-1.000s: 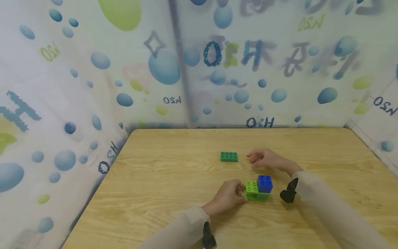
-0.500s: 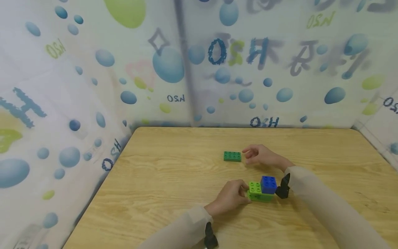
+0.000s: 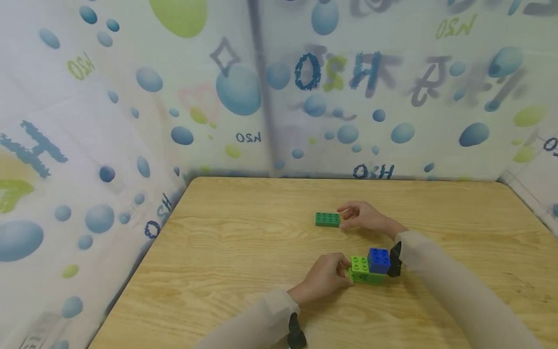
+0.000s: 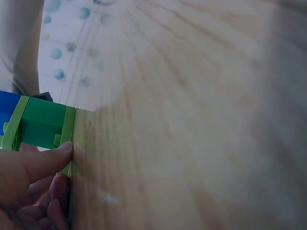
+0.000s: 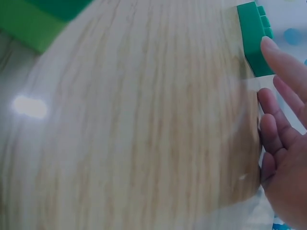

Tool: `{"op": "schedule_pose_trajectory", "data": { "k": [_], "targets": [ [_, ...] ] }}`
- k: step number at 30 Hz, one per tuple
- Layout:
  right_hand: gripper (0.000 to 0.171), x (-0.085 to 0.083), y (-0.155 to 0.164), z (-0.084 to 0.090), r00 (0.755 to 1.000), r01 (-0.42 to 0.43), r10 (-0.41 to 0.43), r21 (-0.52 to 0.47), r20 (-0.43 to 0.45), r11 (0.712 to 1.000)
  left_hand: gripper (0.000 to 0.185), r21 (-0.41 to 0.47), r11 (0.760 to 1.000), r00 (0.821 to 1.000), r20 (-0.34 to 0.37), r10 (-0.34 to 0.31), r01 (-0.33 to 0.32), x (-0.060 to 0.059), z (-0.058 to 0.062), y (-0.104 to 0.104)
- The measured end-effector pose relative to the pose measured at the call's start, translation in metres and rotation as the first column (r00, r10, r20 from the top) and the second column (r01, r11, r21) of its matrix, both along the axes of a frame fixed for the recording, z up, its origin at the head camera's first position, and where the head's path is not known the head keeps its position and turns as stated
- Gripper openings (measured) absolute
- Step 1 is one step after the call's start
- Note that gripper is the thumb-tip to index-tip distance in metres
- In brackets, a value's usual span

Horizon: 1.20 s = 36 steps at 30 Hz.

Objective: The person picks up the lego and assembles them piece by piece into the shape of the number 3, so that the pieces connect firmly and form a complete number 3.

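Green brick (image 3: 328, 219) lies flat on the wooden table (image 3: 226, 252), just beside the right hand (image 3: 364, 216), whose loosely spread fingers reach its near end, seen from the head. Nearer, the left hand (image 3: 324, 276) pinches the lime-and-blue stack (image 3: 369, 267). At the left wrist, a thumb (image 4: 41, 160) presses the stack's (image 4: 41, 127) edge, fingers curled beneath. At the right wrist, relaxed fingers (image 5: 283, 62) hover at the brick (image 5: 254, 36), gripping nothing; contact cannot be told.
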State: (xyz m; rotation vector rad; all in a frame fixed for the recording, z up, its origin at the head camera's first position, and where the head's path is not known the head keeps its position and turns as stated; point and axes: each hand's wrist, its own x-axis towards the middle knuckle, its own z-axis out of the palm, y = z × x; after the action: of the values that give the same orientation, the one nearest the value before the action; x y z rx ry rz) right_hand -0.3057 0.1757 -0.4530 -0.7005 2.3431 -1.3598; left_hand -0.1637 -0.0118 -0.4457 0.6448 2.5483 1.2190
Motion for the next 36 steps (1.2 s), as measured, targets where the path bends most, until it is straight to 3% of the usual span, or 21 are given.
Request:
{"op": "schedule_pose_trajectory", "data": {
  "k": [13, 16, 20, 25, 36],
  "targets": [
    [0.049, 0.000, -0.006, -0.002, 0.999, 0.025, -0.024, 0.028, -0.026, 0.999, 0.030, -0.016, 1.000, 1.000, -0.021, 0.003, -0.004, 0.001, 0.003, 0.001],
    [0.047, 0.007, -0.009, 0.008, 0.999, 0.013, -0.012, 0.032, -0.036, 0.999, 0.030, -0.014, 1.000, 1.000, -0.018, 0.004, -0.004, 0.002, 0.003, 0.001],
    [0.046, 0.007, -0.011, 0.008, 0.999, 0.016, -0.014, 0.051, -0.043, 0.999, 0.030, -0.018, 1.000, 1.000, -0.013, 0.006, -0.007, 0.001, 0.003, 0.001],
    [0.046, 0.001, -0.009, -0.002, 0.999, 0.021, -0.019, 0.053, -0.044, 0.998, 0.030, -0.024, 1.000, 1.000, -0.008, 0.005, -0.005, 0.001, 0.003, 0.001],
    [0.046, -0.001, -0.002, 0.000, 0.999, -0.032, 0.032, 0.034, -0.011, 0.999, 0.030, -0.033, 0.999, 1.000, -0.013, 0.010, -0.011, 0.001, 0.003, 0.001]
  ]
}}
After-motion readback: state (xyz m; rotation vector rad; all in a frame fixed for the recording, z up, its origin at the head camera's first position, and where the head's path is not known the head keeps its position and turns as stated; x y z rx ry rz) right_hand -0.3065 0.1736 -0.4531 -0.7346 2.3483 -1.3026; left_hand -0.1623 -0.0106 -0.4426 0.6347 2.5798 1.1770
